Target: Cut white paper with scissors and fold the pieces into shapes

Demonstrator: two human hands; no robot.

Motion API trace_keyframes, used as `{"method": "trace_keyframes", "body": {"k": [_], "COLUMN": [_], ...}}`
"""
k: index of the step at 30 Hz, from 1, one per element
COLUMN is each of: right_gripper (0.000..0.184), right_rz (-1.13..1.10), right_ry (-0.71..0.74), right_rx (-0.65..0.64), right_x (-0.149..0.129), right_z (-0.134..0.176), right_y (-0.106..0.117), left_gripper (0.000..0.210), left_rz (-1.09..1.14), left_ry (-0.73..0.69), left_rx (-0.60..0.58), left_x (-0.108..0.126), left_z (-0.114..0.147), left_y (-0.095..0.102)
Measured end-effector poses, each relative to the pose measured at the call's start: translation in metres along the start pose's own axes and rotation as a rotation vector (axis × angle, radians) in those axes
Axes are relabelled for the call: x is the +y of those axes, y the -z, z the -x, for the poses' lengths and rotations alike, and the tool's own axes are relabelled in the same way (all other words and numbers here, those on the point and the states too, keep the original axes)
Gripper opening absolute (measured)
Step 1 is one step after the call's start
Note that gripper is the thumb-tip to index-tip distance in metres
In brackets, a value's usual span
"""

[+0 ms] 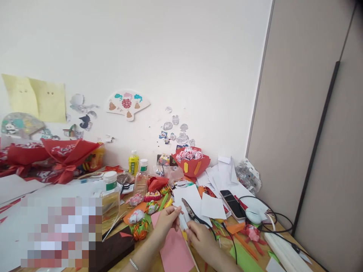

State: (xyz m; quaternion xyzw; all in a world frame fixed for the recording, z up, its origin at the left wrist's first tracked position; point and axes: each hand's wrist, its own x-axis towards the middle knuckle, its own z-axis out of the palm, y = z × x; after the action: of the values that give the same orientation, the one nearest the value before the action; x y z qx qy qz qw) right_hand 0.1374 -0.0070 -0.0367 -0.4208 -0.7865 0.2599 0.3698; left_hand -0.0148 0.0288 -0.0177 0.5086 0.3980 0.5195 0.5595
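Right above the pink sheet [177,251], the person's left hand [168,220] and right hand [200,238] are both on one skinny white strip [183,221]. Left has the upper end pinched between fingertips, basically no gap, and right has thumb and fingers closed around the lower end. Can't tell how hard either one is squeezing.

Biggest worry, imo, is the strip itself. It looks like paper, so a pull from both ends could tear it, and too tight a pinch would probably crease it.

Then there's the scissors [187,207], just past the hands, blades right by the left fingertips and black handles running behind the right hand. A careless reach could mean a poke. Can't tell if the right hand touches them.

Also, the black cord [233,238] hangs around just right of the right hand, so a sleeve or wrist could snag it. And if the strip gets dropped, the white card [214,206] and other pale paper nearby would make it annoying to spot.
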Motion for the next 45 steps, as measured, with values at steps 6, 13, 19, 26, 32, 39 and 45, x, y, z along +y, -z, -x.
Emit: {"method": "trace_keyframes", "body": {"k": [6,13,19,26,32,39,45], "right_gripper": [0.025,0.029,0.03,0.034,0.03,0.036,0.039], "right_rz": [-0.15,-0.099,-0.187,-0.081,-0.065,-0.182,-0.301], "right_ry": [-0.033,-0.02,-0.012,0.016,-0.054,-0.066,-0.049], "right_rx": [-0.031,0.017,-0.014,-0.016,0.018,-0.034,-0.056], "right_x": [0.0,-0.001,-0.001,0.007,0.0,-0.003,-0.005], "right_z": [0.001,0.0,0.002,-0.004,-0.001,0.0,0.0], "right_y": [-0.003,-0.001,-0.003,-0.01,-0.002,0.003,0.006], "left_gripper": [0.056,0.057,0.057,0.062,0.058,0.051,0.047], "left_rz": [-0.102,-0.113,-0.162,-0.236,-0.246,-0.14,-0.04], "left_ry": [0.009,0.013,0.036,-0.006,-0.038,-0.005,-0.013], "left_rx": [-0.117,-0.056,-0.043,0.019,0.015,-0.006,-0.035], "left_x": [0.0,-0.001,0.003,-0.004,-0.002,0.006,0.02], "left_z": [0.009,0.012,0.015,0.01,0.01,0.018,0.025], "left_y": [-0.008,-0.012,-0.015,-0.013,-0.013,-0.014,-0.013]}}
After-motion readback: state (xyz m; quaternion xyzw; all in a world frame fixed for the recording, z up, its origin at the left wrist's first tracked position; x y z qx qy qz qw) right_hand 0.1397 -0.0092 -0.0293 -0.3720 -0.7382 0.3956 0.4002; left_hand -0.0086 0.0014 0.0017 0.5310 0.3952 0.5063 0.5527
